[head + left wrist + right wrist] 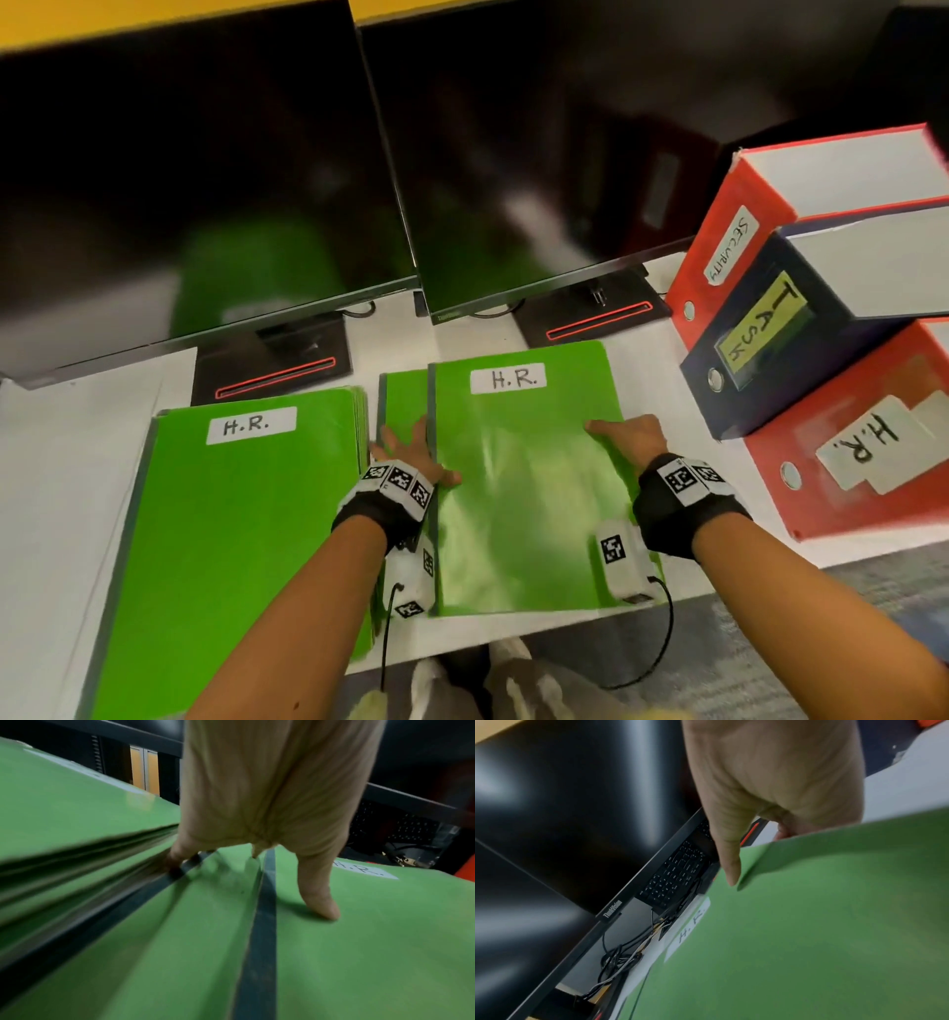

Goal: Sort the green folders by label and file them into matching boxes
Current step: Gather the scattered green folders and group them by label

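Observation:
A green folder labelled H.R. (524, 488) lies at the middle of the white desk (61, 488), on top of another green folder (403, 395) that sticks out to its left. My right hand (629, 437) grips the top folder's right edge, thumb (731, 870) on the cover and fingers under it. My left hand (405, 452) lies spread on the lower folder (205, 923), its thumb (321, 902) pressing the top folder (359, 943) near the dark spine. A pile of green folders (231, 514), topmost one labelled H.R., lies to the left.
Three file boxes stand at the right: red SECURITY (729, 246), dark blue TASK (760, 334) and red H.R. (862, 442) nearest. Two black monitors (205, 180) on stands fill the back of the desk. The desk's front edge runs just below the folders.

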Demonstrator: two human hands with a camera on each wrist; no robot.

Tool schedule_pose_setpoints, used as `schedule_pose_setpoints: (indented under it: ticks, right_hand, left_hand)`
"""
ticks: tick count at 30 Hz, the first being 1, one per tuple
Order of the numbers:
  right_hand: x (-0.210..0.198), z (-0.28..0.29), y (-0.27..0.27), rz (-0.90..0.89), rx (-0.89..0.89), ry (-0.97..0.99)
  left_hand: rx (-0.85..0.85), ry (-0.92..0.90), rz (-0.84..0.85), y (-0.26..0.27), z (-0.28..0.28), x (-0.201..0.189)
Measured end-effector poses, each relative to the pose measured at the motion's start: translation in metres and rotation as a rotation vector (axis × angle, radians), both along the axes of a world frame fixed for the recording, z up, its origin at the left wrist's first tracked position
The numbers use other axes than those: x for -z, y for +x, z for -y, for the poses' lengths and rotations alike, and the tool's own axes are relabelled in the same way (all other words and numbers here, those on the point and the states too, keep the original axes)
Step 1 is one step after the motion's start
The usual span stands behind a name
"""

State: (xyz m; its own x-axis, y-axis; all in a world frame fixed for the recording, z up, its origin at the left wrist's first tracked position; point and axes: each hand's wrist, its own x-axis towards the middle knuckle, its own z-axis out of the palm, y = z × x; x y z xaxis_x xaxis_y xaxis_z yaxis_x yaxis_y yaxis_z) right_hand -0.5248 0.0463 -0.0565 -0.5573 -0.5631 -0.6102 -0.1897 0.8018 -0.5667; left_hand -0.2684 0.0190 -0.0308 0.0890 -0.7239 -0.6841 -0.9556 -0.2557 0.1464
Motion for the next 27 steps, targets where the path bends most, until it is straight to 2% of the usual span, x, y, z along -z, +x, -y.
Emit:
schedule_pose_setpoints:
  ticks: [2,6,10,13,16,22,27]
  right_hand:
    - [0.005,0.001,0.004,0.013,0.001,-0.035]
    - [0.006,-0.005,0.014,0.017,-0.067,-0.053]
    - [0.004,-0.009,0.014,0.048,-0.104,-0.071]
    - [0.002,-0.008,0.007,0.122,-0.054,-0.078]
    - [-0.007,-0.007,0.016,0.234,-0.058,-0.088]
    - [-0.023,0.007,0.057,0.390,-0.107,-0.121]
    - [-0.045,0.019,0.122,0.491,-0.202,-0.166]
  left_hand:
    - [-0.074,-0.006,0.001,0.000,-0.008,0.004]
    - [-0.328,-0.079,-0.049,-0.004,-0.002,0.000]
    - [-0.487,-0.021,-0.177,0.006,0.013,0.008]
    - [-0.465,-0.018,-0.344,0.012,0.016,0.004]
    - [-0.502,-0.103,-0.571,0.013,0.016,-0.019]
    - [-0.450,-0.409,-0.627,0.049,0.025,-0.070]
    - [-0.548,-0.562,-0.669,0.117,0.025,-0.091]
